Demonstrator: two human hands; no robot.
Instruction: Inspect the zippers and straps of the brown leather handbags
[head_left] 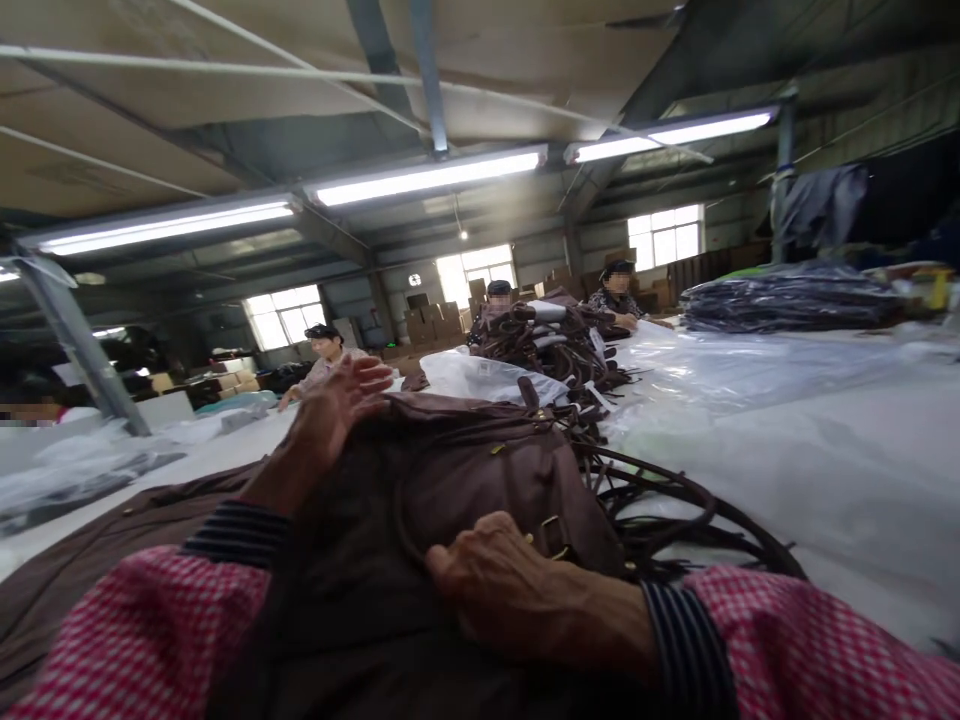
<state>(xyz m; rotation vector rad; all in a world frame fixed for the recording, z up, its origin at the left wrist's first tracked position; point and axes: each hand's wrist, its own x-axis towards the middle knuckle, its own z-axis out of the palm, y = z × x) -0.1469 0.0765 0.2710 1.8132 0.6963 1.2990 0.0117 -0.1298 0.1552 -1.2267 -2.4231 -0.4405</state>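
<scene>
A dark brown bag (457, 460) with gold-coloured metal fittings lies in front of me on the white table. My left hand (341, 405) is at its far left edge, fingers stretched out and slightly apart, nothing held. Over the front of the bag, my right hand (499, 585) is closed around a thin curved handle (403, 515); the fingertips are hidden under the hand. Close to my right wrist are a strap and a buckle (553, 535). More brown material (127, 510) spreads out to the left, beneath my left forearm.
Brown straps (675, 500) lie tangled right of the bag, and a heap of brown straps with white tags (547, 345) rises behind it. Clear plastic sheets (735, 370) cover the right of the table (862, 450). Dark wrapped goods (787, 297) are stacked farther back. Several people sit beyond.
</scene>
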